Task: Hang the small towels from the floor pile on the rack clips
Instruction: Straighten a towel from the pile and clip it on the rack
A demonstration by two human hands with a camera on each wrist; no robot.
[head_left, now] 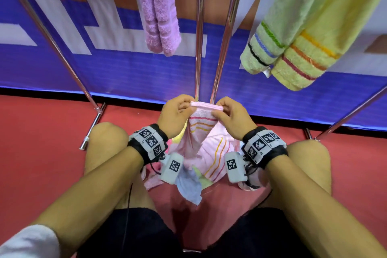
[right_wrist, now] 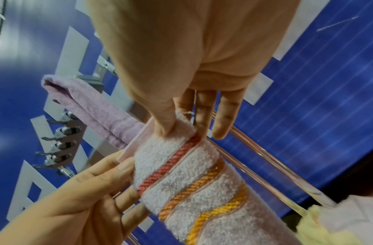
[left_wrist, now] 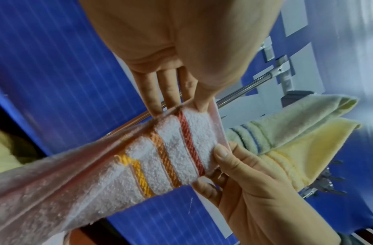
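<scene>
Both hands pinch pink towel (head_left: 202,120) by hemmed top edge: left hand (head_left: 174,114) at one corner, right hand (head_left: 231,116) at other, thumbs on front, fingers behind. Towel hangs above floor pile (head_left: 211,165), between knees, below rack clips (right_wrist: 64,145). To do well: pull hem taut and flat, lift to free clip beside purple towel (head_left: 160,12), feed one corner into clip first

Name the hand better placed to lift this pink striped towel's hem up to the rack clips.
Probably neither alone: left hand and right hand each pinch one end of the pink striped towel hem, level, so both should lift together.
</scene>
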